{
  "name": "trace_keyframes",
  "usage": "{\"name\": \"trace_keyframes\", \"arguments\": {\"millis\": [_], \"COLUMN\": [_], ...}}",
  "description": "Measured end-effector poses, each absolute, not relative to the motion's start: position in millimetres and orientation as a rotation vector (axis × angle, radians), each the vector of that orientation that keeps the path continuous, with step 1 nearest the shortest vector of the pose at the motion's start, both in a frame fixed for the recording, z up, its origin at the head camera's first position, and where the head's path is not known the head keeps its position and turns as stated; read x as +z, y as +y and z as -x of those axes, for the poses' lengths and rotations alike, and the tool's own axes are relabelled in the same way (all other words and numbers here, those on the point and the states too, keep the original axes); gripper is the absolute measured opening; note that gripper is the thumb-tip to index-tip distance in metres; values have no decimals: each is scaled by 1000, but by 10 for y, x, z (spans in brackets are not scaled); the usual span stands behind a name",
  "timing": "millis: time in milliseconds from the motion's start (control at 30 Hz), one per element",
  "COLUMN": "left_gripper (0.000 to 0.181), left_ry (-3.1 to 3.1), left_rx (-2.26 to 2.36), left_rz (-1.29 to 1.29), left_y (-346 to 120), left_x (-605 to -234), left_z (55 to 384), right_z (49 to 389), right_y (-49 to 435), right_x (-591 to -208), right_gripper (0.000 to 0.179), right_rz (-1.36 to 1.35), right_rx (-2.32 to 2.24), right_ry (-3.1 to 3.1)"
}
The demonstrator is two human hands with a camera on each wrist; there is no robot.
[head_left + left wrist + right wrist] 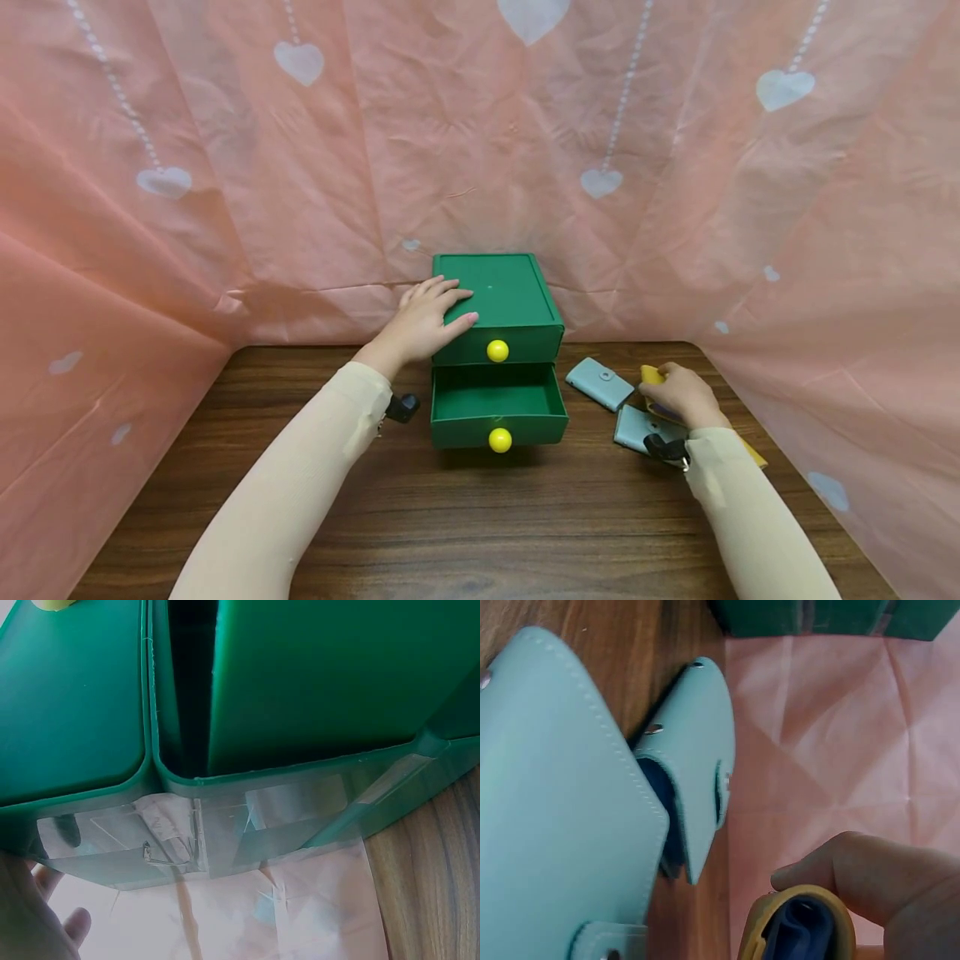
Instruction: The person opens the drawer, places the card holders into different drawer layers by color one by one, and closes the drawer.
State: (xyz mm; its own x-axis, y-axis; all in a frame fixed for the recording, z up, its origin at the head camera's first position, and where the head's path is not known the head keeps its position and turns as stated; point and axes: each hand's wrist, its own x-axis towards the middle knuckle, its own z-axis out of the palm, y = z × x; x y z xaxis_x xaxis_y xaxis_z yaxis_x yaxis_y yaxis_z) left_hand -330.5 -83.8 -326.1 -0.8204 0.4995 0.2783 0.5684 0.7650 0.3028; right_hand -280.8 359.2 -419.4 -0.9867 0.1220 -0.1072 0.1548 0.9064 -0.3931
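My left hand [422, 323] rests on the left side of the top of a green two-drawer box [502, 292], fingers spread. Its upper drawer is closed, while the lower drawer [465, 432] stands pulled out with a bare floor showing. Each drawer front has a round yellow knob [500, 440]. To the right of the box, my right hand [690, 395] pinches a yellow card wallet [651, 375]; the right wrist view shows its rounded end with dark sleeves inside. Two light blue card wallets with snap straps lie beside that hand, one farther back [600, 383] and one nearer [636, 428].
Another yellow item [753, 452] shows partly from behind the right wrist. All stands on a dark wooden table [480, 533]. A pink cloth [480, 150] with white hearts hangs behind and along both sides. Clear tape [300, 802] covers the box's side.
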Motion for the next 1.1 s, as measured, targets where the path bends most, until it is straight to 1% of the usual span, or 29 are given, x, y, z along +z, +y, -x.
{"name": "trace_keyframes", "arguments": {"millis": [467, 1100], "left_gripper": [61, 60], "left_ry": [-2780, -2776], "left_rx": [-564, -558], "left_rz": [845, 840], "left_y": [-837, -825], "left_x": [-3258, -3261], "left_z": [3304, 3293], "right_z": [2718, 2580], "right_y": [3618, 3585], "right_x": [-3999, -3799], "right_gripper": [79, 75], "right_rz": [-222, -185], "right_rx": [-736, -802], "right_ry": [3085, 3215]}}
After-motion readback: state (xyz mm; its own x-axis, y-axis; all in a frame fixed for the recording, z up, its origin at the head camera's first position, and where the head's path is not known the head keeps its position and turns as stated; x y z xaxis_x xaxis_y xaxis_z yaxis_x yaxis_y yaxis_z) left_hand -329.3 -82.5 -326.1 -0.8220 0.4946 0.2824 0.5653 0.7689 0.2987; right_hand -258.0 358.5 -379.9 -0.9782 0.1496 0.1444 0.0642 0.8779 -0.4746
